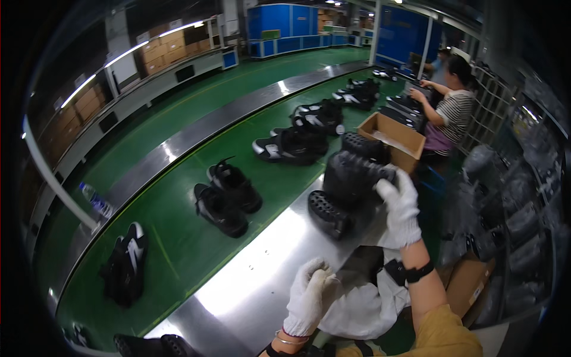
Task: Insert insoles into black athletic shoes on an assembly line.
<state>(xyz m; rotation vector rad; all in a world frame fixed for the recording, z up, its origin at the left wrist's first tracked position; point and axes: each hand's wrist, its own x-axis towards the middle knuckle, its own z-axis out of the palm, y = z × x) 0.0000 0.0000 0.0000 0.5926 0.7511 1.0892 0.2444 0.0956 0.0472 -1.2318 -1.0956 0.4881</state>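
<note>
The right hand (399,205), in a white knit glove, reaches away from the person and rests on a stack of black shoes (351,178) at the far right of the steel worktop (262,268); its fingers (389,189) curl over the near top edge of the stack, clamped on it. One black shoe (327,214) lies on its side just left of and below the stack, its studded sole turned toward the camera. The left hand (309,294), also gloved in white, sits near the lower edge with its fingers (314,269) bunched together on a piece of white wrapping paper (363,306) that spreads to the right beneath the right forearm; a black shoe (361,266) partly shows on the paper between the two hands. A black band (413,273) circles the right wrist.

Left of the worktop runs a green conveyor belt (172,238) carrying pairs of black shoes, one pair (226,196) near the middle and another (125,265) nearer on the left. An open cardboard box (392,140) stands beyond the stack, and a person in a striped top (452,113) works at the far right
</note>
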